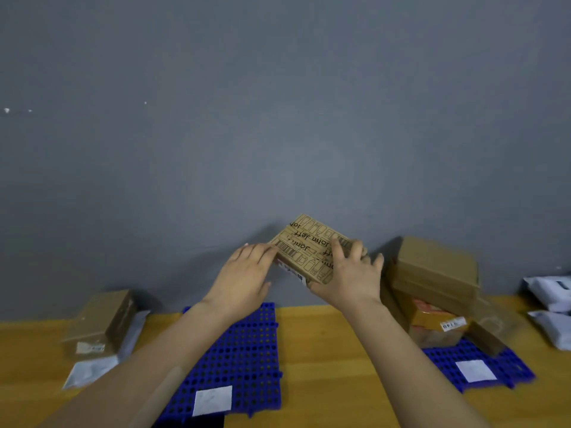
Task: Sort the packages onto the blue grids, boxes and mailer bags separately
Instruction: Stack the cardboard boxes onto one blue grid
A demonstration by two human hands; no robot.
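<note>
A printed brown cardboard box (310,247) is held up in the air in front of the grey wall. My right hand (350,274) grips its right end, thumb on top. My left hand (247,268) touches its left edge with straight fingers. Below my arms lies a blue grid (247,350) with a white label near its front. A second blue grid (494,362) at the right carries a stack of brown boxes (435,282).
A brown box (102,322) lies on a grey mailer bag (92,369) at the left of the wooden table (333,359). White mailer bags (553,307) lie at the far right edge. The grey wall (278,118) rises right behind the table.
</note>
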